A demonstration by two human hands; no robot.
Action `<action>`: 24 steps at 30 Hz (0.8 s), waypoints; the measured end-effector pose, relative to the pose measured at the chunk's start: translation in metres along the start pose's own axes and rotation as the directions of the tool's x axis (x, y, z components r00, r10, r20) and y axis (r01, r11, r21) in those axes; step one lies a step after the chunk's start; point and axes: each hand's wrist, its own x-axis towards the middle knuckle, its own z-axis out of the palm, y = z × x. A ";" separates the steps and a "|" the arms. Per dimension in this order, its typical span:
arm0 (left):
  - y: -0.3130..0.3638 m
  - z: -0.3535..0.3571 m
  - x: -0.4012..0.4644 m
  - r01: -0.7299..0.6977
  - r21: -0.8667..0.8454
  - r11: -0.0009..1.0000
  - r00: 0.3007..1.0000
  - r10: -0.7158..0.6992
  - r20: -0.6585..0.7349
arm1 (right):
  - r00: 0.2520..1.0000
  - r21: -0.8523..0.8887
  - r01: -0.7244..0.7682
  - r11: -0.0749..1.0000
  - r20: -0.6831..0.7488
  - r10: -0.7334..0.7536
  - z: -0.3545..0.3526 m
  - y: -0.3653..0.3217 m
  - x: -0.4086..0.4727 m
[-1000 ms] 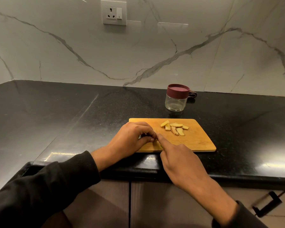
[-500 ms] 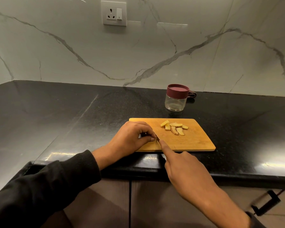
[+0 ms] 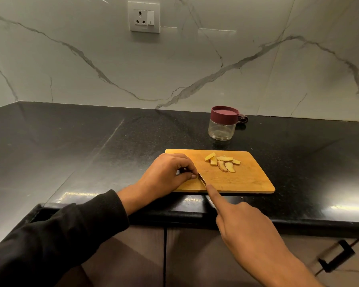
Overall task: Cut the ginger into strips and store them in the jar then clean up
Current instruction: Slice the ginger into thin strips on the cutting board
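Observation:
Several pale ginger strips (image 3: 222, 162) lie in a small heap on the far half of a wooden cutting board (image 3: 249, 181). My left hand (image 3: 164, 175) grips the handle of a knife at the board's left edge. The knife's blade (image 3: 202, 179) runs down and to the right over the board's front edge. My right hand (image 3: 247, 224) points with a straight index finger whose tip touches the blade near its end; its other fingers are curled. A clear jar (image 3: 222, 126) with a maroon lid on it stands behind the board.
The board sits near the front edge of a black stone counter (image 3: 91, 152). A small dark object (image 3: 242, 119) lies behind the jar against the marble wall. A wall socket (image 3: 143, 17) is up high. A cabinet handle (image 3: 336, 257) shows below right.
My right hand has drawn back toward me, its index finger sliding along the blade from beside my left fingers to the blade's end. The left hand and the ginger have stayed put.

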 end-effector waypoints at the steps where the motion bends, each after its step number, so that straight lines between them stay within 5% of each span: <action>1: 0.000 0.000 0.000 -0.001 0.002 1.000 1.000 0.001 0.002 | 1.000 -0.003 -0.003 1.000 0.004 0.003 0.000 0.000 -0.001; 10: 0.000 0.000 0.000 0.006 0.007 1.000 1.000 -0.006 0.007 | 0.989 -0.166 -0.022 0.986 -0.148 -0.003 0.004 0.009 -0.001; 24: 0.000 0.002 0.003 0.018 0.107 0.994 0.985 -0.035 0.167 | 0.994 -0.112 0.009 0.994 -0.107 -0.021 0.007 0.014 -0.002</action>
